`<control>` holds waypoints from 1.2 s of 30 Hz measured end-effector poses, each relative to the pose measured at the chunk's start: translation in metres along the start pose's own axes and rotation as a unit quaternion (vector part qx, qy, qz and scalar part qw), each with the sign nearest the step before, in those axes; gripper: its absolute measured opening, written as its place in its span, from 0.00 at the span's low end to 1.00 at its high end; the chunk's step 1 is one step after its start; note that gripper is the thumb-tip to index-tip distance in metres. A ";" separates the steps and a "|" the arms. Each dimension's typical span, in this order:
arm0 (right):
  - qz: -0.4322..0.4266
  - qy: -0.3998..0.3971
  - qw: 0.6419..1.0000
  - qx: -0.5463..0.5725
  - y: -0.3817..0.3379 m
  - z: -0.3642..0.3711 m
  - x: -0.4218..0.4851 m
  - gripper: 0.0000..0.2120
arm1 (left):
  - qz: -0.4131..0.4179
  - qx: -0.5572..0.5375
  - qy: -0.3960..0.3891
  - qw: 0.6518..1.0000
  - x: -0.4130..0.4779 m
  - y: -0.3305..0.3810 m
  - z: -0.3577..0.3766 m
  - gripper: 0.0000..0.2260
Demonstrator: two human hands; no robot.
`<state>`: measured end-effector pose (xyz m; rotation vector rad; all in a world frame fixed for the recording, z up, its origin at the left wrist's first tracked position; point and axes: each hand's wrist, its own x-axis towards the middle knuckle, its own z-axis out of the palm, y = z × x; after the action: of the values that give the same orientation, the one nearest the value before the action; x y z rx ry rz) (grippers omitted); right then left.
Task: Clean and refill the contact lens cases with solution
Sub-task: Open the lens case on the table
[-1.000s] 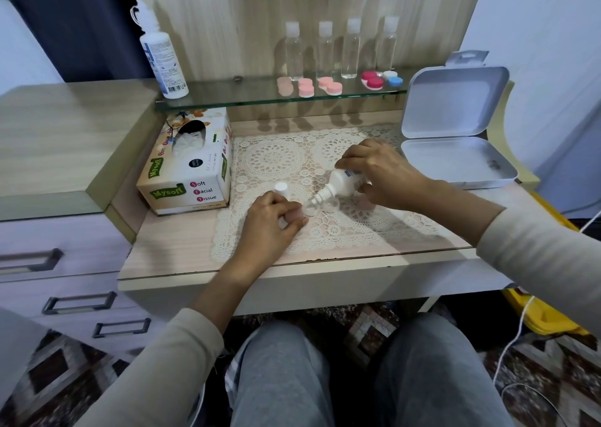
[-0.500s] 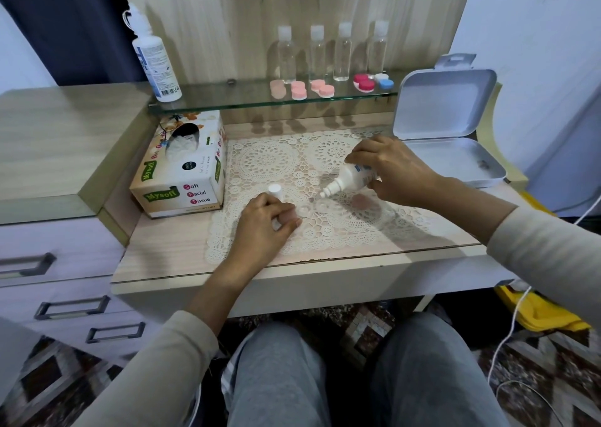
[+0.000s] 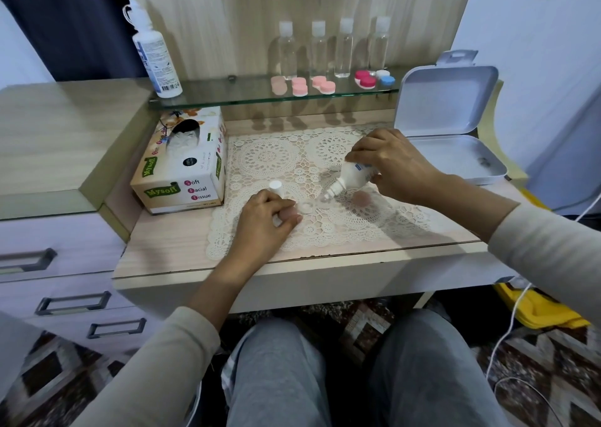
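Gripped small solution bottle (image 3: pixel 353 179) in right hand (image 3: pixel 393 163), fingers wrapped round its body, nozzle tilted down-left just above clear lens case (image 3: pixel 312 204). Had case flat on lace mat (image 3: pixel 266 160), between both hands. Curled left hand (image 3: pixel 263 221) at case's left end, thumb touching it; couldn't tell if pinching. Saw white cap (image 3: pixel 274 185) upright just behind left hand, tissue box (image 3: pixel 182 179) further left.

Four clear bottles (image 3: pixel 316 52), five capped lens cases (image 3: pixel 299 86) — two white solution bottles (image 3: pixel 156 59), one tissue box (image 3: pixel 182 169), one tin (image 3: pixel 452 163)
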<state>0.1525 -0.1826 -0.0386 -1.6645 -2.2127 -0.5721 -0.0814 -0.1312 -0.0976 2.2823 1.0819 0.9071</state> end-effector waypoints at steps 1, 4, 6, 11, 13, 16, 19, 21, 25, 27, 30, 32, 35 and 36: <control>0.000 0.000 1.000 -0.001 0.000 0.000 0.000 0.24 | 0.000 -0.001 0.000 1.000 0.000 0.000 0.000 0.14; -0.002 -0.001 1.000 -0.003 0.000 0.001 -0.001 0.24 | 0.000 -0.004 0.001 1.000 0.000 0.000 0.000 0.13; -0.003 -0.001 1.000 -0.003 0.000 0.003 -0.002 0.24 | 0.000 -0.004 0.000 1.000 0.000 0.000 0.000 0.13; 0.004 -0.003 1.000 -0.001 0.001 0.003 -0.001 0.24 | -0.004 -0.003 -0.002 1.000 0.000 0.001 0.000 0.14; 0.009 -0.003 1.000 -0.003 0.002 0.002 0.000 0.23 | -0.004 -0.002 -0.002 1.000 0.000 0.001 -0.001 0.14; 0.008 -0.004 1.000 -0.011 0.002 0.000 0.000 0.24 | -0.004 0.000 -0.001 1.000 0.000 0.002 -0.001 0.14; 0.004 -0.007 1.000 -0.018 0.003 -0.002 0.000 0.24 | -0.002 0.000 -0.001 1.000 -0.001 0.002 -0.001 0.14; 0.002 -0.007 1.000 -0.023 0.004 -0.003 0.000 0.24 | -0.002 0.000 0.000 1.000 -0.001 0.001 -0.001 0.14; 0.005 -0.010 1.000 -0.026 0.004 -0.004 -0.001 0.24 | -0.001 -0.002 0.001 1.000 -0.001 0.001 -0.001 0.14; 0.008 -0.012 1.000 -0.025 0.004 -0.005 0.000 0.24 | 0.000 0.000 0.002 1.000 0.000 0.001 -0.001 0.14; 0.007 -0.017 1.000 -0.022 0.003 -0.005 0.000 0.24 | 0.003 0.007 0.000 1.000 0.000 0.001 -0.001 0.14; 0.009 -0.021 1.000 -0.021 0.002 -0.005 0.000 0.24 | 0.004 0.006 0.000 1.000 0.000 0.000 0.000 0.14; 0.015 -0.029 0.999 -0.022 0.001 -0.005 0.000 0.24 | 0.004 0.005 0.000 1.000 0.000 0.000 0.000 0.14; 0.018 -0.031 0.999 -0.022 0.001 -0.005 0.000 0.24 | 0.004 0.005 -0.001 1.000 0.000 0.000 0.000 0.14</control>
<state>0.1539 -0.1852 -0.0341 -1.7640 -2.2244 -0.5717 -0.0818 -0.1311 -0.0974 2.2978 1.0798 0.9049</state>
